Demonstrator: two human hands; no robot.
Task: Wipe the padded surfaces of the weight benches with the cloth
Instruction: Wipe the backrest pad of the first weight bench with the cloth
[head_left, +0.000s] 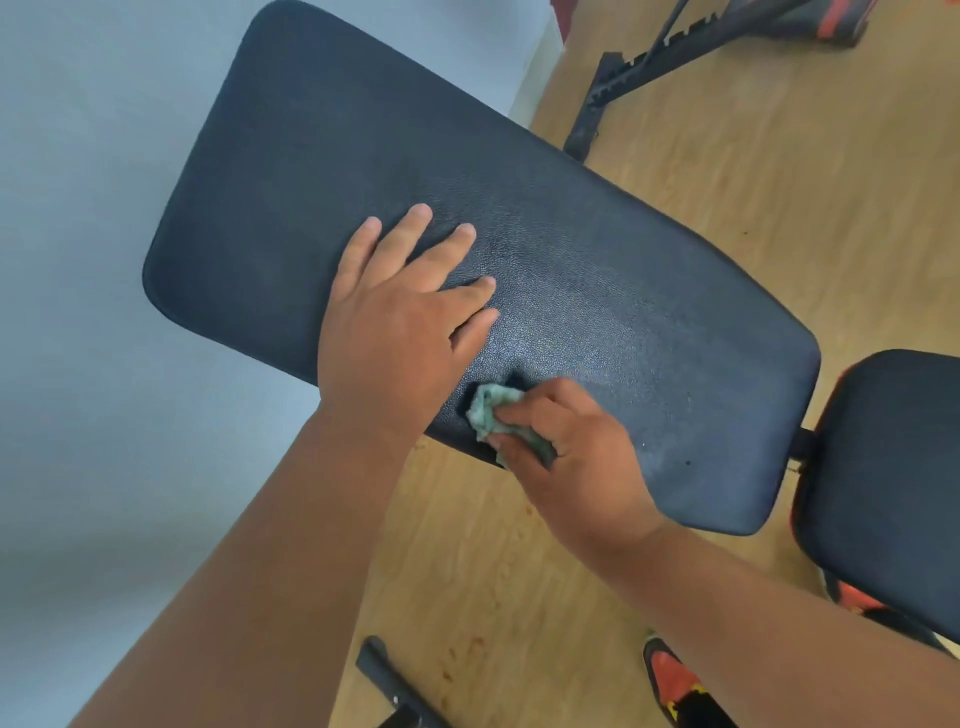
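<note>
A long black padded backrest (597, 249) of a weight bench fills the middle of the view. My left hand (400, 317) rests flat on the pad with its fingers spread. My right hand (576, 457) grips a bunched green cloth (491, 413) and presses it on the pad's near edge, just right of my left wrist. A second black pad, the seat (893, 467), sits at the right, joined by a short black bar.
A pale grey wall (78, 260) stands to the left. Wooden floor (467, 571) lies below. Another bench's black notched frame (649, 62) lies at the top right. Black frame feet (389, 680) and orange-red parts (670, 670) show near the bottom.
</note>
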